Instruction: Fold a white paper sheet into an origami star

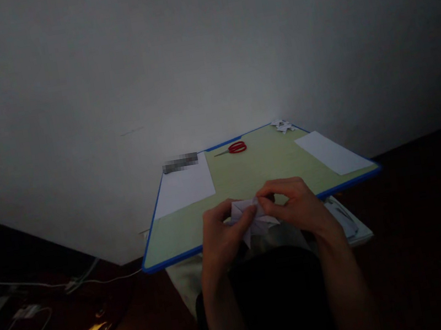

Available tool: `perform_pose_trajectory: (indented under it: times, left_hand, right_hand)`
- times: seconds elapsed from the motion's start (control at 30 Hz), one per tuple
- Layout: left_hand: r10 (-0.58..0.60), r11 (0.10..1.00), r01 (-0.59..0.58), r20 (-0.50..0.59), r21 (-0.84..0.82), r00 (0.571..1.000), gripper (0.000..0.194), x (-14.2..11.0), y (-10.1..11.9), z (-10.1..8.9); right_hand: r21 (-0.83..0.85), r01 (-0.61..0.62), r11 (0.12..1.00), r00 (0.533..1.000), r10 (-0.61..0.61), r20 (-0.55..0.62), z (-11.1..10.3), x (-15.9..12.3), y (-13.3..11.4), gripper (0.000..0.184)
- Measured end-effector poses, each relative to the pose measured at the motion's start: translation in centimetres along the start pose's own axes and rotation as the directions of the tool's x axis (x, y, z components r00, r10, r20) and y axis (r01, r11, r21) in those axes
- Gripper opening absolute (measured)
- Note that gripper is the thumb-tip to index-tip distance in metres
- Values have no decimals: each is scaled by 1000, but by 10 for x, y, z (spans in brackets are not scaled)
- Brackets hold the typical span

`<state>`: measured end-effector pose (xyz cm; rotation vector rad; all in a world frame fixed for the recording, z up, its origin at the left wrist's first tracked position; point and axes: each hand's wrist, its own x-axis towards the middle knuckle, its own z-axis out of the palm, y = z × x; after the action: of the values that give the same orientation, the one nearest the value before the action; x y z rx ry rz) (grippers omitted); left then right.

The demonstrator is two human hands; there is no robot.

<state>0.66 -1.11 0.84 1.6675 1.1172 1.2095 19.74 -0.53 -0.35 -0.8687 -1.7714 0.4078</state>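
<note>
A piece of folded white paper [250, 219] with creases and pointed corners is held between my two hands, over the near edge of the table. My left hand [223, 231] is closed on its left side, the thumb lying across the paper's face. With thumb and fingertips, my right hand [293, 201] pinches the upper right part of the same paper. The fingers behind the paper are partly hidden.
Red-handled scissors [236, 147] lie on the green, blue-edged tabletop [254, 168]. White sheets lie left [186, 187] and right [331, 153]. Small folded paper pieces [282, 125] sit at the back right corner. A blurred-out object [180, 163] rests on the left sheet. Behind stands a wall.
</note>
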Motion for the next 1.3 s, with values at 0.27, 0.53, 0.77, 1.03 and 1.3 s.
perform_pose_trajectory:
  times: [0.27,0.53,0.77,1.03,1.3]
  left_hand:
    - [0,999,-2,-69,-33,998,21,3,-1,1]
    - [19,973,-85,-296,-212,955,19,11,-3,9]
    - [13,952,-79,-220,-294,975,19,10,-3,5]
    - [71,950,-153,-288,-271,955,20,12,-6,8]
    - [80,948,-176,-333,-267,939,16,8,0,12]
  right_hand:
    - [15,-12,1000,1000,13,-17,2,5,-1,19]
    - [255,-129,958,989,143,-37,13,7,4,20]
    - [198,-93,976,995,87,42,11,8,4,8]
    - [307,-148,940,985,166,-34,17,9,5,12]
    - [210,-137,968,987,151,-51,14,8,1,11]
